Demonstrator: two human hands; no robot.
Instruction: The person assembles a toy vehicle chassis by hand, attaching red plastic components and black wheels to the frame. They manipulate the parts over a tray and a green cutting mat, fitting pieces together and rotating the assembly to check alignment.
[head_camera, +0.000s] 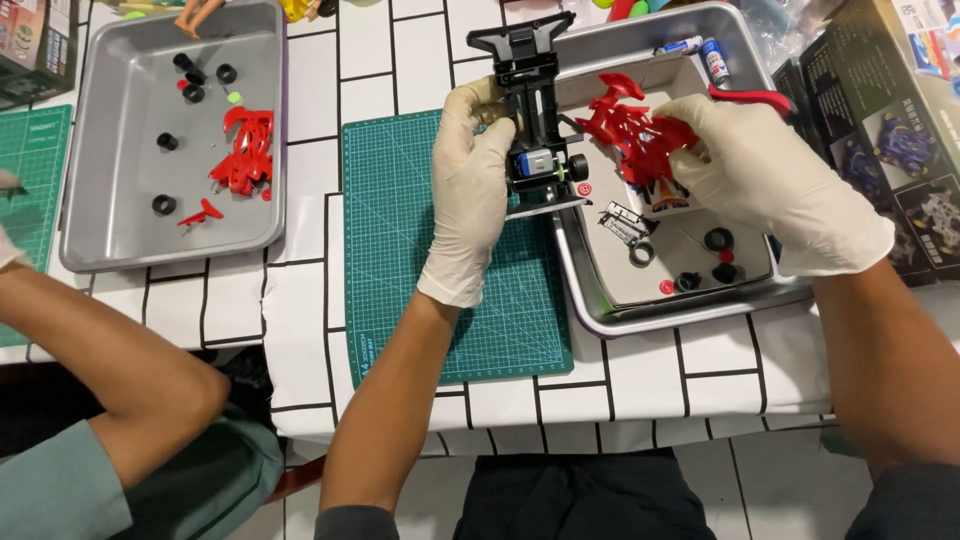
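Gloved left hand (468, 190) clamps black toy-car chassis (533, 110) over green cutting mat (400, 260) edge, long axis pointing away from me; right hand (770, 185) grips red body shell (630, 130) just right of it, above metal tray (600, 310).

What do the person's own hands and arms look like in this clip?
Both the left hand and the right hand wear thin, cream-white disposable gloves, slightly wrinkled, ending at the wrists. The forearms are bare. Dark sleeve edges show at the bottom of the picture. No markings visible.
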